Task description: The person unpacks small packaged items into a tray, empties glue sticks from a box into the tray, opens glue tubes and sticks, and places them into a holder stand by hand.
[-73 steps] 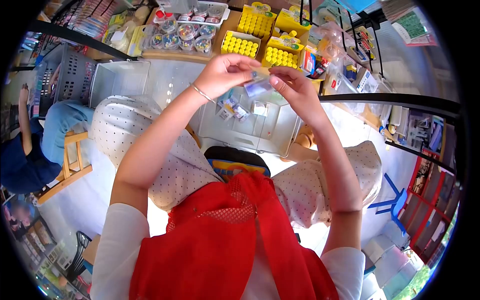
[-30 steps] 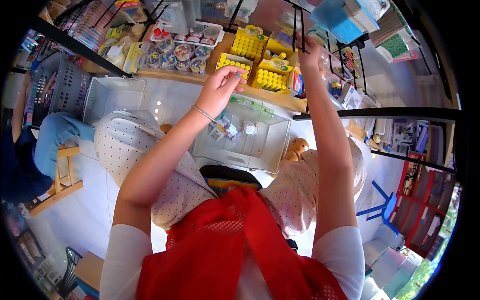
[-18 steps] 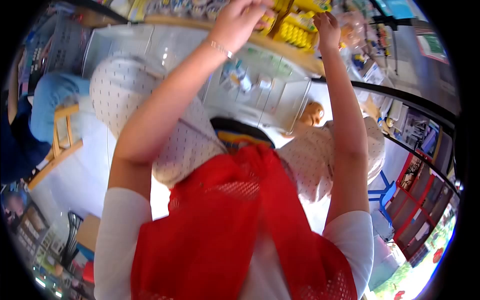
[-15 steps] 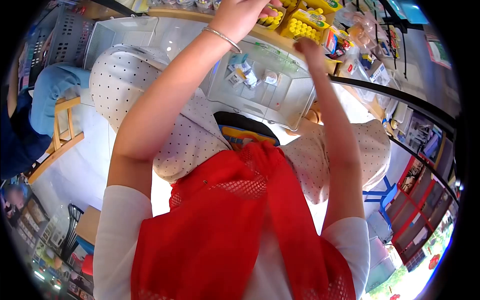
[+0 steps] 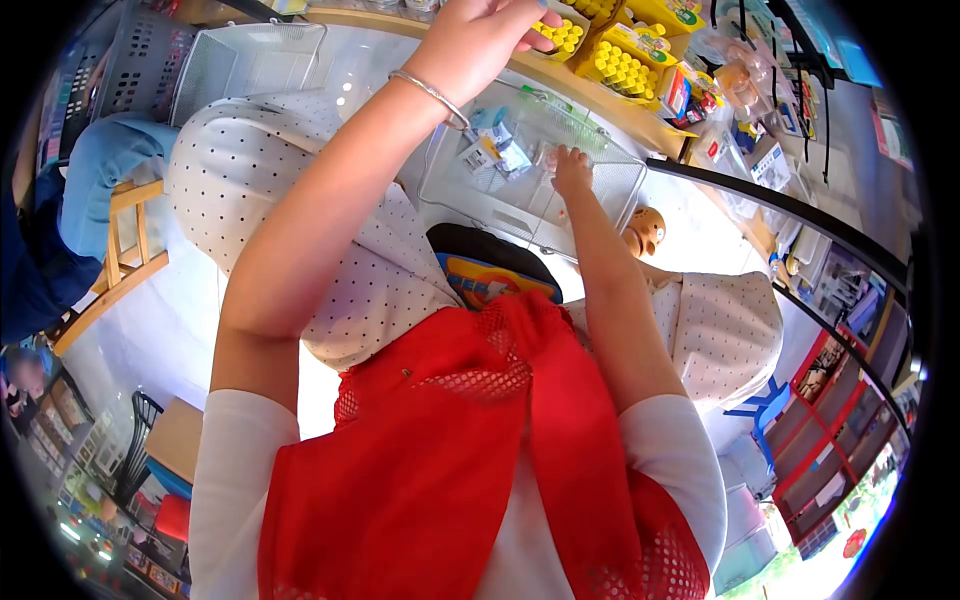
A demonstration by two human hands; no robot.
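My left hand (image 5: 490,42), with a silver bangle at the wrist, is beside the boxes of yellow-capped sticks (image 5: 560,38) at the shelf edge. Its fingers are curled, partly cut off by the top of the view; a bit of light blue shows at them, too little to name. Down in the wire basket (image 5: 500,212), my right hand (image 5: 572,174) has its fingers slightly apart, touching or just above a small clear package (image 5: 546,157). White and blue packets (image 5: 496,150) lie left of it in the same basket.
More yellow boxes (image 5: 622,70) line the wooden shelf (image 5: 590,95). Another wire basket (image 5: 250,70) and a grey crate (image 5: 145,70) stand at the upper left. A person in jeans (image 5: 105,190) sits near a wooden stool (image 5: 125,265). A black rail (image 5: 780,200) crosses the right side.
My right hand has come down and left from the yellow boxes into the wire basket. My left hand has stayed near the shelf edge, its fingers still curled.
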